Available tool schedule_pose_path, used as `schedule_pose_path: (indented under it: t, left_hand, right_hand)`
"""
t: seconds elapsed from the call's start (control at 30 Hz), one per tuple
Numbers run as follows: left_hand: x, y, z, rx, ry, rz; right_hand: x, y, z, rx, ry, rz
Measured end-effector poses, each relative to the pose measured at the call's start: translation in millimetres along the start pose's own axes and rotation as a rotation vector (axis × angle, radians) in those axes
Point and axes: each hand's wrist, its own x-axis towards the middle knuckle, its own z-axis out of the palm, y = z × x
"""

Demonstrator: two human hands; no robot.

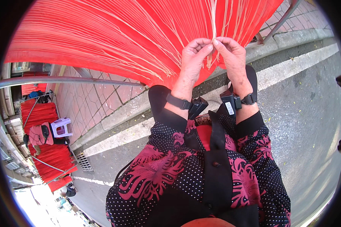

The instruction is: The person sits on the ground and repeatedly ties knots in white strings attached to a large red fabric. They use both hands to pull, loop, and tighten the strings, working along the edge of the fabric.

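Observation:
My left hand (195,58) and my right hand (232,54) meet fingertip to fingertip over a wide sheet of red cloth (108,22). Between their thumbs and forefingers they pinch a bundle of cream threads (214,20), which runs up from the fingers toward the far side. Frayed thread ends (209,61) dangle just below the pinch. Many more cream strands (136,42) fan out across the red cloth on the left, ending in loose tips near its front edge. Exactly how the threads lie under the fingertips is hidden.
A metal frame rail (74,81) runs under the cloth's left side, and another metal bar (282,21) slants at the right. Below are paving, a kerb (284,39) and the road. Further left, a person (39,133) sits by a purple plastic stool (61,127) and red cloth.

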Motion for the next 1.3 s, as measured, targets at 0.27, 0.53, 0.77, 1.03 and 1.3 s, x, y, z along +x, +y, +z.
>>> schedule_pose_path:
  t: [0.27,0.53,0.77,1.03,1.3]
  left_hand:
    - [-0.7,12.7,5.7,0.125,0.019,-0.048]
    - [1.5,14.8,2.7,0.113,0.046,0.033]
    - [2.3,15.5,-1.2,-0.077,0.044,-0.049]
    - [5.1,7.8,4.4,-0.041,0.033,-0.044]
    - [4.5,8.4,4.4,0.030,0.038,-0.024]
  right_hand:
    - [-2.8,1.5,-0.8,-0.052,-0.053,-0.011]
    - [-5.2,-2.1,-0.9,-0.028,-0.064,-0.007]
    - [-7.4,-2.8,-7.8,0.049,-0.045,0.004]
    - [-0.4,-3.4,-3.3,0.031,-0.026,-0.023]
    - [3.3,1.7,1.3,-0.003,0.010,-0.044]
